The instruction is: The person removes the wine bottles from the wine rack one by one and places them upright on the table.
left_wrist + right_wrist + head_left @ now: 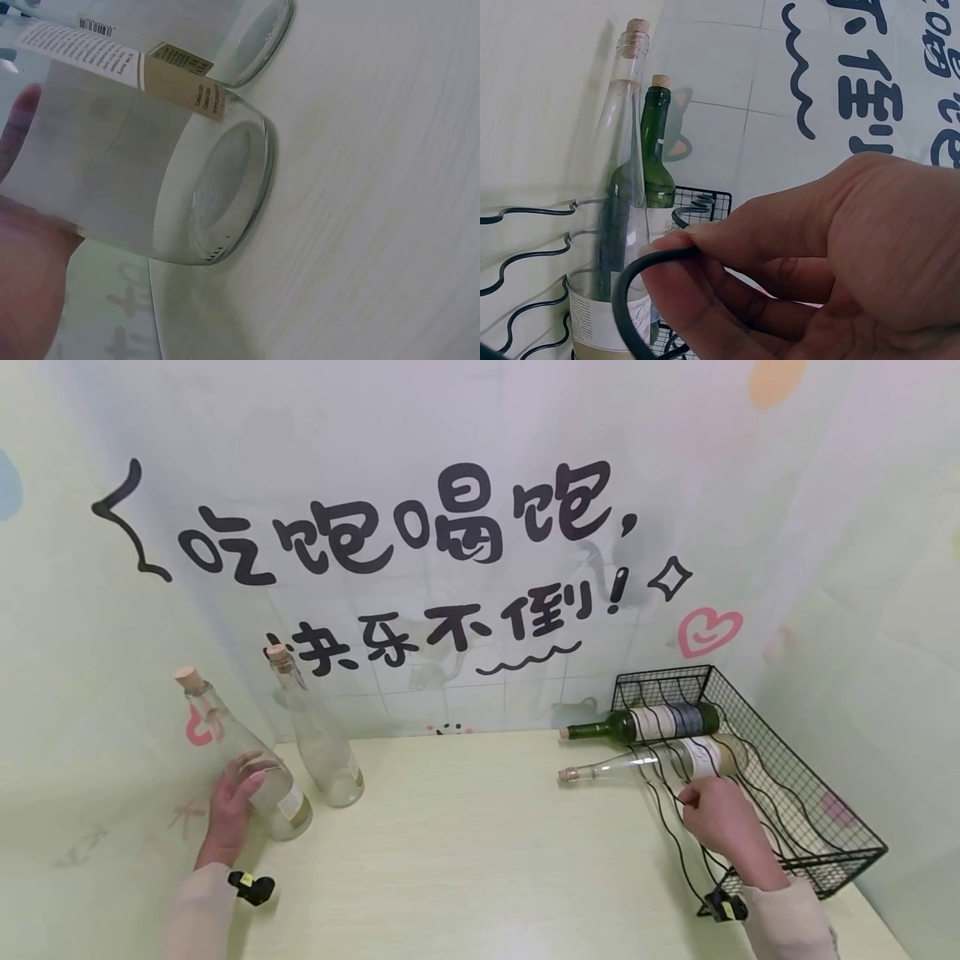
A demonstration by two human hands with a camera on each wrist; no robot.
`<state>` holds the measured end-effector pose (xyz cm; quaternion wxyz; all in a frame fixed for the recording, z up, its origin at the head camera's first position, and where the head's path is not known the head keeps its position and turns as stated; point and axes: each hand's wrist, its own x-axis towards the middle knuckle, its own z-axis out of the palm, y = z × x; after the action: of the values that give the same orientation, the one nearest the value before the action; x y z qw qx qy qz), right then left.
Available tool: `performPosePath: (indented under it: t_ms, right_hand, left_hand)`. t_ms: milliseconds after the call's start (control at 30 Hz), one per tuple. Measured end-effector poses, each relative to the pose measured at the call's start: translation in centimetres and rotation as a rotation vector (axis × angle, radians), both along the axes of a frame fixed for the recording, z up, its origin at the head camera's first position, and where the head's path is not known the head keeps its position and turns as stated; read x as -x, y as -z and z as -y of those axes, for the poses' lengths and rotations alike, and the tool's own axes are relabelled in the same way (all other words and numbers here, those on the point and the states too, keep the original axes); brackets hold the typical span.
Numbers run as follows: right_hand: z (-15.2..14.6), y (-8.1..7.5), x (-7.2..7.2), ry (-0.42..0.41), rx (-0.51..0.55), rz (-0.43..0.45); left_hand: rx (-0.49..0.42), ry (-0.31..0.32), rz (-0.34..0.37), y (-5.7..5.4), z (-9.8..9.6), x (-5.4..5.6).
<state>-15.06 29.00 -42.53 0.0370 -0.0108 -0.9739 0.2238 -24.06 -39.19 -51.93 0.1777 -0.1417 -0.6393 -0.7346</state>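
My left hand (231, 806) grips a clear glass bottle (294, 810) with a cork, at the left of the table. In the left wrist view, its base (225, 187) is close over the tabletop. A second clear corked bottle (326, 752) stands just behind it. At the right, my right hand (722, 820) pinches a black wire (656, 259) of the wire rack (798, 758) between thumb and fingers. Lying in the rack are a green corked wine bottle (660, 722) and a clear corked bottle (693, 758), necks pointing left; the clear one is nearest that hand.
A pale wood-grain table (480, 843) lies under everything. Wavy wires (536, 304) form the rack's front slots. Behind the table hangs a printed cloth backdrop (450, 435) with black writing, and pale cloth closes off both sides.
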Motion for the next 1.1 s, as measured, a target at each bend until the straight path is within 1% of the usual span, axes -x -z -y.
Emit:
performPosePath:
  t_ms: [100,167,233,400,500,567,833,1100]
  right_hand:
    - [-0.1,-0.1,0.0,-0.002,0.000,0.005]
    - [-0.2,-0.2,0.0,0.000,0.003,0.011]
    - [-0.2,-0.2,0.0,0.004,0.011,0.018]
    - [-0.4,-0.3,-0.1,-0.001,0.024,0.026]
    - [-0.4,-0.4,-0.1,-0.007,0.030,0.025]
    - [-0.3,-0.4,-0.1,-0.003,0.033,0.024]
    - [0.5,-0.4,0.4,0.028,0.084,0.068]
    - [1.7,-0.5,1.2,-0.008,0.062,0.027]
  left_hand:
    - [-0.015,0.036,-0.027,0.3,0.0,0.1]
    - [-0.019,0.046,-0.033,0.4,0.0,0.1]
    - [-0.008,0.035,-0.018,0.4,0.0,0.0]
    - [0.035,-0.019,0.038,0.3,-0.1,-0.1]
    - [0.045,-0.030,0.054,0.2,-0.1,-0.2]
    - [0.045,-0.032,0.053,0.2,-0.2,-0.3]
    - [0.028,-0.013,0.025,0.2,-0.1,-0.4]
    - [0.037,-0.013,0.028,0.3,0.0,-0.4]
